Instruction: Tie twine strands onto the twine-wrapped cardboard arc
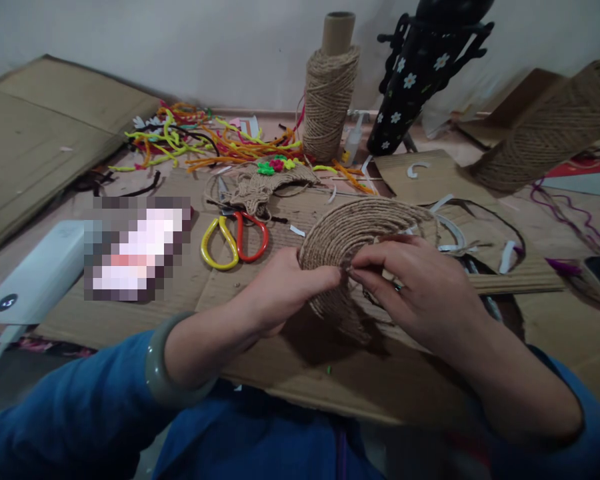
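A curved, crescent-like piece (363, 223) covered in rows of brown jute twine is held up above the cardboard. My left hand (280, 287) is closed on its left side, with the thumb lying across the rows. The fingertips of my right hand (415, 280) pinch at the inner edge of the curve, on what looks like the jute twine; the exact strand is partly hidden by the fingers. To the left of the piece lie scissors (236, 243) with one yellow and one red handle, their blades partly under a braided twine piece (260, 190).
Behind stand a twine spool (331, 100), a small glue bottle (353, 143) and a black flowered vase (410, 80). Another large spool (555, 127) leans at right. Colourful cords (220, 147) lie at the back, a blurred phone (137, 253) and white power bank (37, 273) at left.
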### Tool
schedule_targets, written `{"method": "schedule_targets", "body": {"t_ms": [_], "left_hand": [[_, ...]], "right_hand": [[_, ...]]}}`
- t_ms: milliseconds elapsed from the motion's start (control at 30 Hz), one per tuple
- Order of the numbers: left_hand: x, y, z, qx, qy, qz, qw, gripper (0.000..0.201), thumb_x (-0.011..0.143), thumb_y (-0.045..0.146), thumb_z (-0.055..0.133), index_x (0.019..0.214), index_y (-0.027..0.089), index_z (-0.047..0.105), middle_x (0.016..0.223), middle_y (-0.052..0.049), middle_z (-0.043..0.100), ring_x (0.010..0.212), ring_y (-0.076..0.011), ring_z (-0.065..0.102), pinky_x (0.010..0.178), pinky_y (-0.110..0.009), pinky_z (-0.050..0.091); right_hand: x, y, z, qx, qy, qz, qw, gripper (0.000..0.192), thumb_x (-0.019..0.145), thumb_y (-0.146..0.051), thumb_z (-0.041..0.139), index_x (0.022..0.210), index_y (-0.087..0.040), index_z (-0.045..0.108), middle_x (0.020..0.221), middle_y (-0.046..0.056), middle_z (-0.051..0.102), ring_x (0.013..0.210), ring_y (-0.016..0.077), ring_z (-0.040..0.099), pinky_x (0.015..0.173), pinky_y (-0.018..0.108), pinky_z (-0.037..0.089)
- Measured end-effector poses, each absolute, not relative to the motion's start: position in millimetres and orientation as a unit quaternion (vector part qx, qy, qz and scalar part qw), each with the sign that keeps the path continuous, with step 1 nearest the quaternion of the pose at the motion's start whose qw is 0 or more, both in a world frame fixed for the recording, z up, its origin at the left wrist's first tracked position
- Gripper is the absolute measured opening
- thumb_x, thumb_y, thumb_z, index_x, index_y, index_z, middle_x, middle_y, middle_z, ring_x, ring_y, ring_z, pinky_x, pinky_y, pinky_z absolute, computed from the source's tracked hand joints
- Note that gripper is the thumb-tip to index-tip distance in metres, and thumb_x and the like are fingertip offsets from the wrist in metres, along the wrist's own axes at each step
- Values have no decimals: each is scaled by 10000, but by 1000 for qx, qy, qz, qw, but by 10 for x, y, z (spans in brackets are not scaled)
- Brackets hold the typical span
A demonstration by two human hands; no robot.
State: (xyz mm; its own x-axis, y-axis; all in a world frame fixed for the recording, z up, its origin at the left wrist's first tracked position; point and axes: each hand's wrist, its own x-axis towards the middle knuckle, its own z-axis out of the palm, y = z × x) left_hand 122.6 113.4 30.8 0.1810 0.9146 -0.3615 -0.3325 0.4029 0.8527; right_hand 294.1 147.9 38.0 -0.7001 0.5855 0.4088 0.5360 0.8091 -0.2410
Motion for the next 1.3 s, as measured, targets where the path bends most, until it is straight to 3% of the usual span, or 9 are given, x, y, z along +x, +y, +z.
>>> {"method": "schedule_targets", "body": {"t_ms": [333,600,1067,1300], "left_hand": [[1186,1141,311,330,444,433,712,244,575,128,732,818,139,719,823,-28,705,855,-195,638,867,-324,466],[1171,1146,301,346,447,412,715,225,596,161,753,820,152,730,740,-5,677,756,-172,635,777,-309,481],[1148,1167,238,357,423,447,703,230,621,89,721,846,139,725,795,-16,692,752,-145,608,760,-283,472],[1168,1157,279,351,459,409,707,195,593,117,734,784,156,728,702,19,646,697,-128,595,722,-259,462]], "right_hand": [[2976,1522,392,-314,-919,44,235,170,912,-276,526,790,-190,608,712,17,670,689,183,609,670,308,369],[2982,1513,396,-318,-913,85,242,126,888,-228,551,785,-184,608,716,8,657,682,164,593,646,278,391],[2981,1533,429,-347,-886,177,250,127,882,-181,517,822,-202,627,684,-42,649,598,89,580,567,203,402],[2963,1488,429,-355,-886,144,260,105,864,-183,544,805,-204,628,685,-42,651,597,90,578,552,207,392]]}}
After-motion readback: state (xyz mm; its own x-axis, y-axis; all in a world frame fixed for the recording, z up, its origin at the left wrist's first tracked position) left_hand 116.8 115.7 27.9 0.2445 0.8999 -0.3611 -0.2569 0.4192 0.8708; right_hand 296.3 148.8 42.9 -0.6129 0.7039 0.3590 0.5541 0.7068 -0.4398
